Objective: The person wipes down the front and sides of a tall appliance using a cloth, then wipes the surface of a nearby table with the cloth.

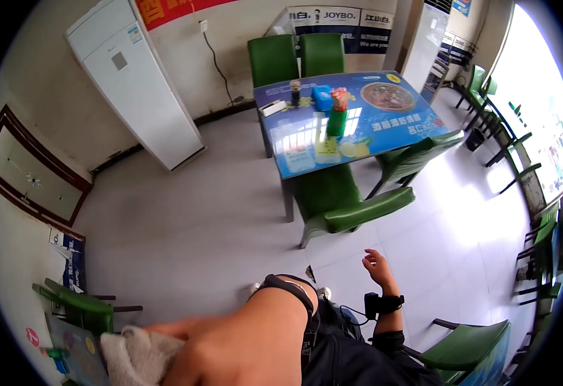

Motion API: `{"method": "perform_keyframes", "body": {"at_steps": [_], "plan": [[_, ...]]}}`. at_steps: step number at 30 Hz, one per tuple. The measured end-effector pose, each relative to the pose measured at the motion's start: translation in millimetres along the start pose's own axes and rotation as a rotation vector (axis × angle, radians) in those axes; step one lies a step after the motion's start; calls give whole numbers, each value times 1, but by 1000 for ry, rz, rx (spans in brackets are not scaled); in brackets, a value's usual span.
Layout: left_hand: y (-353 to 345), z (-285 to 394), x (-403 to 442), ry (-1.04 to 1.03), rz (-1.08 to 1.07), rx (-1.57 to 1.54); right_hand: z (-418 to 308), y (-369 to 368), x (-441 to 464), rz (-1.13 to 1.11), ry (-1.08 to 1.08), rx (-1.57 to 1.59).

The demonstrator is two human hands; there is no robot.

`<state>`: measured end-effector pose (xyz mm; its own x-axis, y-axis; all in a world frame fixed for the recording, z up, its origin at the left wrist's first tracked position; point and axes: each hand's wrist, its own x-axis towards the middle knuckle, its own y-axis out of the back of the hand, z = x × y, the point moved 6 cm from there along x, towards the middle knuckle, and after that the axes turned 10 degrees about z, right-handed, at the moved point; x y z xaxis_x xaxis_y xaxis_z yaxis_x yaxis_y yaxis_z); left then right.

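Observation:
Close to the camera at the lower left, my left hand (230, 347) has its fingers closed round a crumpled grey-beige cloth (137, 354). The back of the hand faces me and hides part of the cloth. A dark band circles that wrist. My right hand (377, 265) is held out over the floor with its fingers loosely bent and apart, holding nothing. A small black device on a strap (383, 305) sits on the right forearm. Nearest to the right hand is a green chair (371, 209), which it does not touch.
A blue printed table (359, 132) bears a green toothpick-like holder (337, 119), a blue box (322, 96) and a dark bottle (295, 93). Green chairs surround it. Another chair (465, 350) stands at lower right. A white cabinet-like unit (137, 83) stands against the wall.

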<state>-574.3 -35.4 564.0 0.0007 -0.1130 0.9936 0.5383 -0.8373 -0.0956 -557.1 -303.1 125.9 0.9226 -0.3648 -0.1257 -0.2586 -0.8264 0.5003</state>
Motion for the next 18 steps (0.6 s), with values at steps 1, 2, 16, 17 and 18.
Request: {"method": "perform_keyframes", "body": {"at_steps": [1,2,16,17,18], "plan": [[13,-8,-1,1,-19,-24,27,9,8,-3,68,-70],[25,-15,-1,-2,-32,-42,44,20,9,12,23,-65],[176,-65,4,-50,340,94,-13,138,-3,11,18,25],[186,-68,6,-41,359,99,-81,149,-5,3,56,64],[199,-76,5,-24,398,119,-148,160,-10,-5,89,100]]}}
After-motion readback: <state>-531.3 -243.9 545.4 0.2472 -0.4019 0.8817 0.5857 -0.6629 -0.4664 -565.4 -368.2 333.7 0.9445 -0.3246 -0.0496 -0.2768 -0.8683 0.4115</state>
